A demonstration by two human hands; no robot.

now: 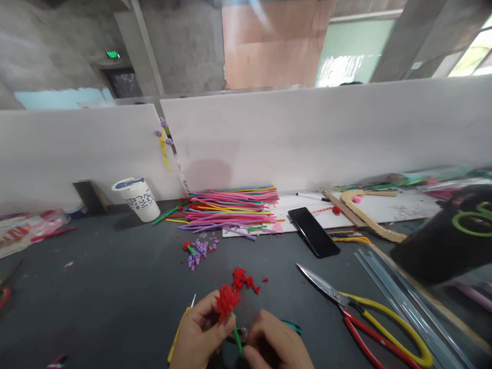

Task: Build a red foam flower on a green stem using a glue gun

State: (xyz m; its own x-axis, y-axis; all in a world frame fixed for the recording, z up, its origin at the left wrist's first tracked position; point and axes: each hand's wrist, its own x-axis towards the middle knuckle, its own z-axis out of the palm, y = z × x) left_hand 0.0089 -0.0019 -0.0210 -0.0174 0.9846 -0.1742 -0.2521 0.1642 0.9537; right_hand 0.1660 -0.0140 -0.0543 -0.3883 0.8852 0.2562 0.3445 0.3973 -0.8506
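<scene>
My left hand is closed on a small red fuzzy flower with a green stem, held just above the dark table. My right hand is closed next to it, fingers pinched at the stem's lower part. A yellow-handled tool with a thin metal tip lies under my left hand. Red fuzzy scraps sit just beyond the flower. Teal handles peek out behind my right hand.
Scissors with yellow and red handles lie to the right. A black phone, a pile of coloured pipe cleaners, purple scraps and a white paper cup lie farther back. White partition boards close off the table. A black object stands at the right.
</scene>
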